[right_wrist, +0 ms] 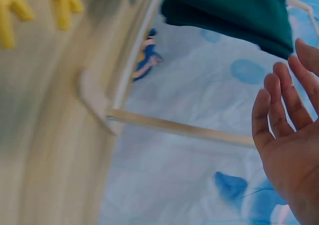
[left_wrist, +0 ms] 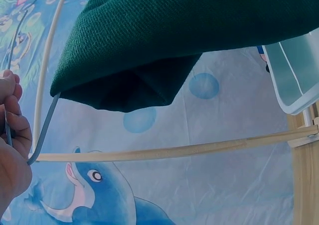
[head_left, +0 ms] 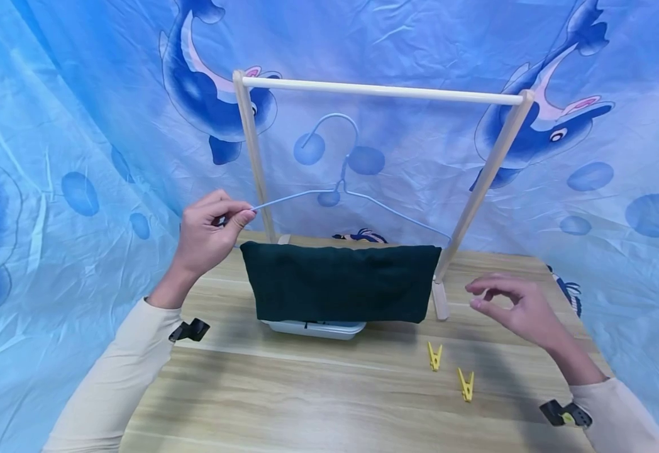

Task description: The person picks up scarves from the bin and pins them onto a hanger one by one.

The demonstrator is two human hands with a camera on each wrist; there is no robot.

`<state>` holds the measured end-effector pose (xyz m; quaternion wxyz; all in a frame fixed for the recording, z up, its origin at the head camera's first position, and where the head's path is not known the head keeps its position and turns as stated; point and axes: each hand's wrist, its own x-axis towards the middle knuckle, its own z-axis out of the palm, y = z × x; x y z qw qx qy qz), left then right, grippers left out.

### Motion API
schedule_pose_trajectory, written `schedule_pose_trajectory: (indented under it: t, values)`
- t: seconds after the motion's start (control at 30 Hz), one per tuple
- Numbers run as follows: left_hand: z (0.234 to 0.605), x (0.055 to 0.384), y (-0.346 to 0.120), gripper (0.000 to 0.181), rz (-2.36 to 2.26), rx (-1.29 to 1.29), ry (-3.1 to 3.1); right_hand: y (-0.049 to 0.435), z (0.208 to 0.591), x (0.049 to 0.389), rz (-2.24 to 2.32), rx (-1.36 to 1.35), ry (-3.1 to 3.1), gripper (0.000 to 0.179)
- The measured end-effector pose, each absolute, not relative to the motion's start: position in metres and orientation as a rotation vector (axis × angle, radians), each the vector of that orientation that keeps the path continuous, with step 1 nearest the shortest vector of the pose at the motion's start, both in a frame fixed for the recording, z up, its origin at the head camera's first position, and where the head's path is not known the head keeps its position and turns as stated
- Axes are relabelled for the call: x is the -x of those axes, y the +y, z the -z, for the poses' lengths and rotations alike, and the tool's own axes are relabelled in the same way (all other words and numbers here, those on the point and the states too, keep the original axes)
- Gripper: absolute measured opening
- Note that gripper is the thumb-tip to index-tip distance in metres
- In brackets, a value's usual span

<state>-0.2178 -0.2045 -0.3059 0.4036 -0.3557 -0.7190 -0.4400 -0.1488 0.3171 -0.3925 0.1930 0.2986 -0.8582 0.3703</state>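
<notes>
My left hand (head_left: pixel 210 228) pinches the left shoulder of a light blue wire hanger (head_left: pixel 292 196), holding it up. Over the hanger's lower bar hangs a folded dark green cloth (head_left: pixel 341 283); the bar itself is hidden by it, though a bent end of wire shows beside the cloth (left_wrist: pixel 134 45) in the left wrist view. The hanger's hook points up, below the rack's top rail and apart from it. To the right of the cloth, my right hand (head_left: pixel 516 308) is in the air with loosely bent fingers, holding nothing. Two yellow clothespins (head_left: pixel 434 357) lie on the table nearby.
A wooden rack with a white top rail (head_left: pixel 380 91) stands behind the cloth. Under the cloth, a pale tray (head_left: pixel 318 329) is partly covered on the wood-grain table (head_left: pixel 284 402). Blue dolphin-print fabric (head_left: pixel 420 38) surrounds the back and sides.
</notes>
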Motion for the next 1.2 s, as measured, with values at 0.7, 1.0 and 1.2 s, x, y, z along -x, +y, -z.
schedule_pose_trajectory:
  t: [0.7, 1.0, 1.2]
  values:
    - [0.305, 0.218, -0.203, 0.005, 1.122, 0.907, -1.834, 0.356, 0.471, 0.144, -1.117, -0.904, -2.939, 0.036]
    - [0.306, 0.219, -0.205, 0.004, 1.108, 0.900, -1.848, 0.357, 0.490, 0.146, -1.136, -1.004, -3.097, 0.049]
    - [0.307, 0.220, -0.205, 0.007, 1.105, 0.907, -1.844, 0.356, 0.499, 0.144, -1.271, -1.079, -3.088, 0.050]
